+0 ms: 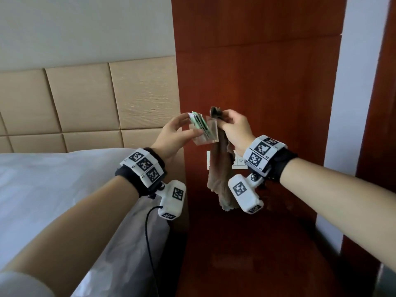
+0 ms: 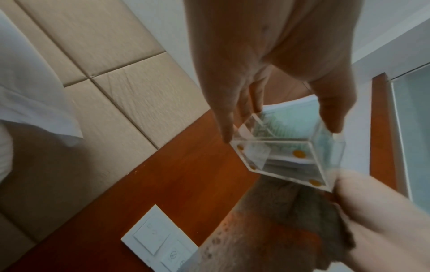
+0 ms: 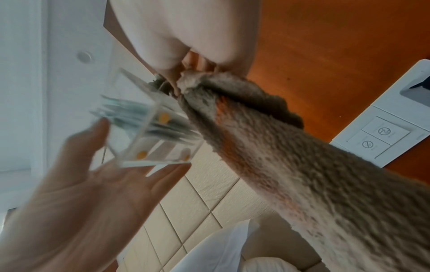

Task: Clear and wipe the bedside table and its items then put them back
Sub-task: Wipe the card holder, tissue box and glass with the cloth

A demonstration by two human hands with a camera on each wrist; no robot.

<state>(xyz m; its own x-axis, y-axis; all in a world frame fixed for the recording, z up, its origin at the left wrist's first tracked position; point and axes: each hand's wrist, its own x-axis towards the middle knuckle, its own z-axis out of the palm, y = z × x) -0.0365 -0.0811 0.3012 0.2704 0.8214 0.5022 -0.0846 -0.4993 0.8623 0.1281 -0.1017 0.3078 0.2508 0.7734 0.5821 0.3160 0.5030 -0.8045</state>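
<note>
My left hand (image 1: 179, 130) holds a small clear acrylic box (image 1: 206, 133) in the air above the bedside table, fingers and thumb pinching its sides. Green and white packets (image 1: 198, 123) stand inside it. From the left wrist, the clear box (image 2: 288, 152) shows small orange pads on its base. My right hand (image 1: 232, 127) grips a brown cloth (image 1: 220, 174) bunched at the top, and the cloth touches the box's right side. Most of the cloth (image 3: 302, 165) hangs down loose. The dark red tabletop (image 1: 246, 254) lies below both hands.
A bed (image 1: 53, 189) with white bedding and a tan padded headboard (image 1: 85, 103) is on the left. A white switch panel (image 1: 236, 160) sits on the red wood wall panel (image 1: 257, 71) behind the cloth. A white wall (image 1: 353, 103) stands to the right.
</note>
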